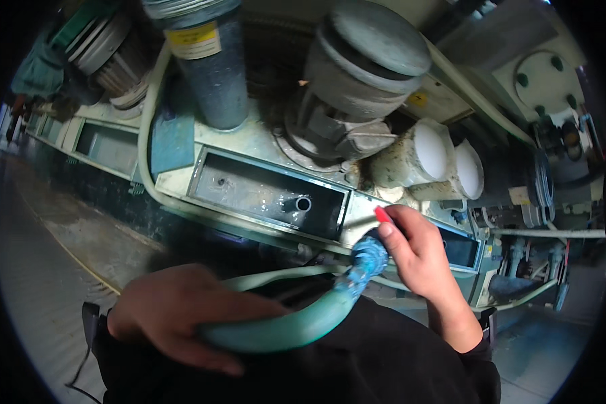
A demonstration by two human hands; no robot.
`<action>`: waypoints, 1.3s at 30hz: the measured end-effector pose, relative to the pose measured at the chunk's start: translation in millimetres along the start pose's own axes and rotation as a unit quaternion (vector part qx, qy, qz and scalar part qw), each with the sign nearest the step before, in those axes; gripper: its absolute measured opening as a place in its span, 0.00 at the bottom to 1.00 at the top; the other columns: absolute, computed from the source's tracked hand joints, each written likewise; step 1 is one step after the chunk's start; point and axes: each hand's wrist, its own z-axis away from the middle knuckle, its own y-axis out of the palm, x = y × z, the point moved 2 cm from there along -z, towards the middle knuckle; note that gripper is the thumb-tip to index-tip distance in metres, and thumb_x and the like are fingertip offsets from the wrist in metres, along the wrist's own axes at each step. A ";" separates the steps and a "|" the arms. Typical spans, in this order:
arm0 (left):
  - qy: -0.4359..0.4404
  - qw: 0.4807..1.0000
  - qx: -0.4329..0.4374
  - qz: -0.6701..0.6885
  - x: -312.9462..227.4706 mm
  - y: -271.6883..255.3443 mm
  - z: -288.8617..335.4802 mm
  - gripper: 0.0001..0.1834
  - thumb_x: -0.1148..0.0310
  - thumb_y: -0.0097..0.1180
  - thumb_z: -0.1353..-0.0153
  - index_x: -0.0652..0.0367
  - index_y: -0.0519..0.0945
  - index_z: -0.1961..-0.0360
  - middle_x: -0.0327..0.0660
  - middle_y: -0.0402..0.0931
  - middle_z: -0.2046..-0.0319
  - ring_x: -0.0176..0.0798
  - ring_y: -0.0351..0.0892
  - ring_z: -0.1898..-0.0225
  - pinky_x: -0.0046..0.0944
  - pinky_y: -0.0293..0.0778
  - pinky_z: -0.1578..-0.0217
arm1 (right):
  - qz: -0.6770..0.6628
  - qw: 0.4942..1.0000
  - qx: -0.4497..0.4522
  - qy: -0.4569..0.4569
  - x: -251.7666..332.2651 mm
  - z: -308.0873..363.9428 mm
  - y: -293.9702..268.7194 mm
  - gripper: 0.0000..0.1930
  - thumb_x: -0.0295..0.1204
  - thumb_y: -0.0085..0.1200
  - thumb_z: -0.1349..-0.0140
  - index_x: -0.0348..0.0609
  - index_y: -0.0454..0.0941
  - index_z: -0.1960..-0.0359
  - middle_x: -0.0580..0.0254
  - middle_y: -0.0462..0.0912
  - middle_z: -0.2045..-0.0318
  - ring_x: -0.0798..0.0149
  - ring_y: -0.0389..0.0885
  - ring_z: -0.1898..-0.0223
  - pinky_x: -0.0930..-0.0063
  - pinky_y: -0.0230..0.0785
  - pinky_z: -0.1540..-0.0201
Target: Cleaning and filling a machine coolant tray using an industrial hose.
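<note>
A green hose (296,330) curves across my lap, its upper end wrapped in ragged blue binding (368,259). Around its lower part lies my left hand (182,313), closed and slightly blurred. My right hand (417,249) is closed at the wrapped end, thumb and fingers pinching a small red handle (382,215). A short metal-looking piece shows beside this handle, but its exact shape is hard to make out. Just beyond the hose end is an open rectangular tank (205,192), with wet inner walls and a short round pipe (303,203) inside.
Behind the tank stand a grey upright pipe (215,87), a large motor (363,67) and two dirty white buckets (411,158). A pale hose (145,135) runs along the tank's front. Another motor (111,60) is at far left. Pipes (552,233) cross at right.
</note>
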 end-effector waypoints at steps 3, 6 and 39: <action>0.021 0.999 -0.030 -0.018 -34.6 -8.1 33.3 0.42 0.60 0.75 0.42 0.70 0.71 0.32 0.49 0.87 0.65 0.48 0.88 0.73 0.41 0.82 0.71 | -0.025 0.996 0.081 -0.038 33.5 -28.9 29.2 0.16 0.37 0.57 0.28 0.34 0.79 0.51 0.44 0.83 0.62 0.42 0.83 0.60 0.56 0.75 0.56; -0.034 0.998 -0.033 -0.052 -38.3 -1.9 58.4 0.42 0.60 0.76 0.43 0.70 0.71 0.32 0.48 0.87 0.66 0.47 0.88 0.75 0.40 0.82 0.73 | -0.054 0.989 0.116 -0.069 33.4 -47.2 67.8 0.16 0.38 0.55 0.26 0.35 0.79 0.50 0.44 0.83 0.61 0.42 0.84 0.59 0.57 0.75 0.55; -0.226 0.909 -0.288 0.198 269.1 251.9 5.5 0.28 0.68 0.69 0.37 0.59 0.77 0.36 0.49 0.79 0.43 0.47 0.79 0.39 0.47 0.75 0.39 | 0.071 0.881 0.242 -0.399 -159.3 -105.6 187.4 0.06 0.26 0.62 0.46 0.44 0.76 0.72 0.58 0.79 0.65 0.49 0.77 0.57 0.45 0.65 0.36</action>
